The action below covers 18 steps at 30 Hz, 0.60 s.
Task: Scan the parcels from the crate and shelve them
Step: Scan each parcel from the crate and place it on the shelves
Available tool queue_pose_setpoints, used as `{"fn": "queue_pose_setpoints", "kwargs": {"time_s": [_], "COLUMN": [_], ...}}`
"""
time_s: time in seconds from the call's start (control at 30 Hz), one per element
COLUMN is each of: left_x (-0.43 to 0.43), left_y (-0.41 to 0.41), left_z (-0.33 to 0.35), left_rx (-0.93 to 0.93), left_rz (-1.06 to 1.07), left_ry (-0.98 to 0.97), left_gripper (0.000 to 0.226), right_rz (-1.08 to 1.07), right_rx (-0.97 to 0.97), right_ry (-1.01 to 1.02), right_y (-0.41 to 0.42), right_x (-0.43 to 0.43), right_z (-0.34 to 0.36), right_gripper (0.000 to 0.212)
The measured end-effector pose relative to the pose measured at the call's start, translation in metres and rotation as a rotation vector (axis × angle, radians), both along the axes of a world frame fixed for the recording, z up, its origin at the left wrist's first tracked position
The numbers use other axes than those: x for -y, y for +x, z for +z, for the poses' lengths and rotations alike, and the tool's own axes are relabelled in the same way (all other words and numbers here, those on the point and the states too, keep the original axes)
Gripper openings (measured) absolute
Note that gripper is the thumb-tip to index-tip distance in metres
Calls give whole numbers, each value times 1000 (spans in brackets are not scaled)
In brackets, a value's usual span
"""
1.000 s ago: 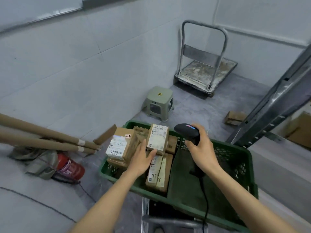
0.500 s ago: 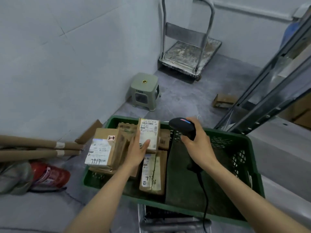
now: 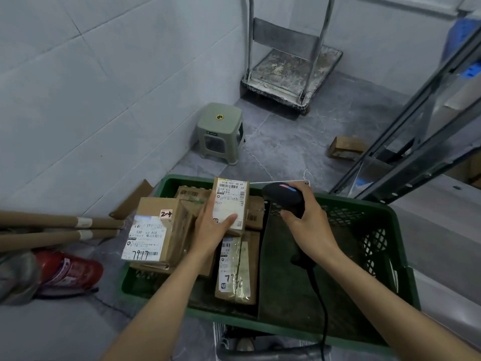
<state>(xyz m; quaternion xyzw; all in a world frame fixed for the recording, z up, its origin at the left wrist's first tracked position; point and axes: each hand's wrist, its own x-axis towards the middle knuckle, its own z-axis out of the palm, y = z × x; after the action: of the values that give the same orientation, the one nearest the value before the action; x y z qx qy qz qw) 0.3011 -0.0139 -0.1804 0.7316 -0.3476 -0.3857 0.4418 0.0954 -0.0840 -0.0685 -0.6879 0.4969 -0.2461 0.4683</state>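
- Step in hand, as judged: scanning. One parcel is lifted and presented to the scanner; shelving has not started.
- Left hand grasps the small brown cardboard parcel with a white barcode label. The thumb lies across the label's lower part and the fingers are hidden behind.
- The parcel is held tilted up, label facing the camera, above the pile at the far left of the green plastic lattice crate.
- Right hand is clenched round the black handheld barcode scanner. The scanner head sits just right of the parcel and near it, not touching.
- The black cable trails toward the near edge of the crate.
- No beam is visible on the held label, so it cannot be told whether the scan has registered.
- More parcels lie in the crate's left half. These include a larger brown box marked "2-4" and a long flat brown parcel near the left forearm. The right half shows bare crate floor.
- Next move likely calls for aiming the scanner nose at the barcode rows on the upper part of the label, which the thumb does not cover.
- The parcel then goes to the grey metal shelving frame at the far right.
- Progress: early to middle, with several parcels left in the crate.
- Risk: the one-handed grip on a small box could slip during the turn to the shelf.
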Motion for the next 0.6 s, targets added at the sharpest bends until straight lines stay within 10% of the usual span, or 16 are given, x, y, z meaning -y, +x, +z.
{"fn": "queue_pose_setpoints", "kwargs": {"time_s": [0.6], "left_x": [-3], "left_y": [-11], "left_z": [7], "left_rx": [-52], "left_rz": [53], "left_ry": [-31], "left_gripper": [69], "right_rz": [-55], "right_rx": [6], "right_ry": [-13], "right_y": [-3], "right_x": [-13], "right_z": [2], "right_gripper": [52]}}
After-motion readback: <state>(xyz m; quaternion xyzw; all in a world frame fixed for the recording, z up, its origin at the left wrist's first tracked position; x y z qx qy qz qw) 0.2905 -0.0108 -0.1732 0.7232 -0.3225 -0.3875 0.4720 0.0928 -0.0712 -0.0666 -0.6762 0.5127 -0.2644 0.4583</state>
